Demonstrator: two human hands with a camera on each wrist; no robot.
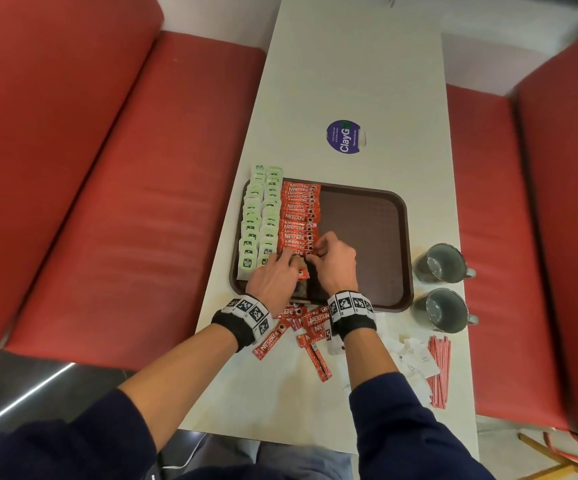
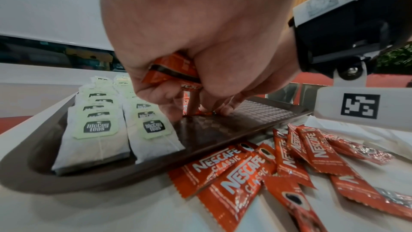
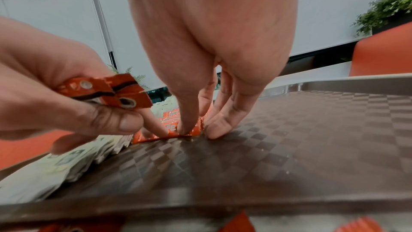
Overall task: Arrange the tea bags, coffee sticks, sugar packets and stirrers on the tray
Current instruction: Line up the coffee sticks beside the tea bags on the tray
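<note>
a long white table (image 1: 349,81) runs between two red padded benches (image 1: 90,202), and a dark brown tray (image 1: 377,216) with a checkered floor sits on it near the person. the left hand (image 1: 273,278) is clenched around a small bunch of red coffee sticks (image 2: 172,70), their ends poking out of the curled fingers above the tray's near part. the right hand (image 1: 332,261) has its fingers pointing straight down, the fingertips (image 3: 185,128) pressing on the nearest stick of the coffee stick row (image 1: 299,216), with other fingertips touching the tray floor just beside it. that row of overlapping red sticks runs from the tray's far edge toward the hands, in the left half of the tray. just left of it lie two rows of pale green tea bags (image 1: 259,220), overlapping like tiles, the farthest ones lapping over the tray's far rim. the right half of the tray floor shows bare. on the table in front of the tray's near edge, partly under the wrists, lies a loose pile of coffee sticks (image 1: 301,330). to the right of that pile are white sugar packets (image 1: 415,355), and beside them a bundle of thin red stirrers (image 1: 438,368). two grey mugs (image 1: 441,261) stand just right of the tray, one nearer than the other. a round purple sticker (image 1: 344,136) sits on the table beyond the tray. both wrists wear black bands (image 1: 349,310) with black-and-white markers.
</note>
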